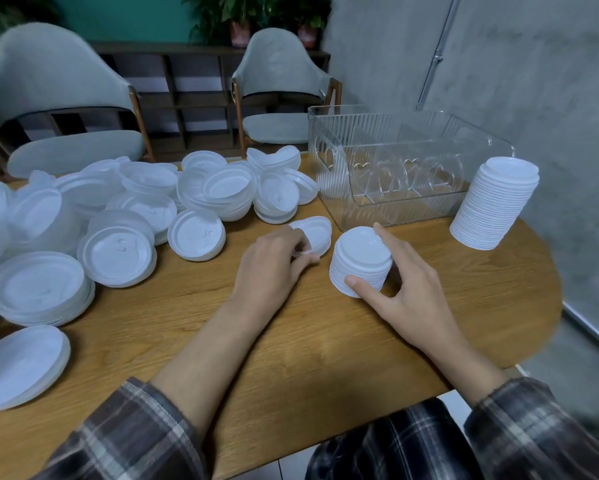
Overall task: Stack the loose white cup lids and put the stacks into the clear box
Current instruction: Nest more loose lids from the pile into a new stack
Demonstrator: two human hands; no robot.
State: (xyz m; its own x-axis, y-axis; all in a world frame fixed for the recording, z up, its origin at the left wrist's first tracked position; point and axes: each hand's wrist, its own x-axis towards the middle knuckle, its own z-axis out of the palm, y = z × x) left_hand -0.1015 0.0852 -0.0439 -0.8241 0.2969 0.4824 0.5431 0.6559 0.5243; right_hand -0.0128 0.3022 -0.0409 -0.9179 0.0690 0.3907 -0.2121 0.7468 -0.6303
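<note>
The clear box (329, 181) stands at the far right of the table, ribbed walls upright and open at the top. Inside it only clear divider panels with heart-shaped cut-outs can be seen. Touching or just beside its right end is the tall stack (495, 206) of white lids, standing on the table and leaning a little to the right.

The loose lids (118, 220) are heaped across the left half of the table, from the near left edge back to the box's left end. Some are nested in small piles and some lie tilted.

In front of the box stands the short stack (360, 261). The right hand (405, 282) grasps it, thumb low on the near side and fingers curved over the top and far side. Just left of it the left hand (270, 268) has its fingers curled, pinching the single lid (313, 233) by its edge. That lid is tilted up on its side. It is close to the short stack, though whether the two touch is unclear. Both forearms come out of plaid sleeves (135, 434).

The table (291, 358) is wood-grained with a rounded right end. Behind it are two grey padded chairs (59, 98), a dark shelf unit (187, 91) and potted plants (242, 15) against a teal wall. A grey concrete wall (516, 71) at right carries a metal conduit (440, 53).
</note>
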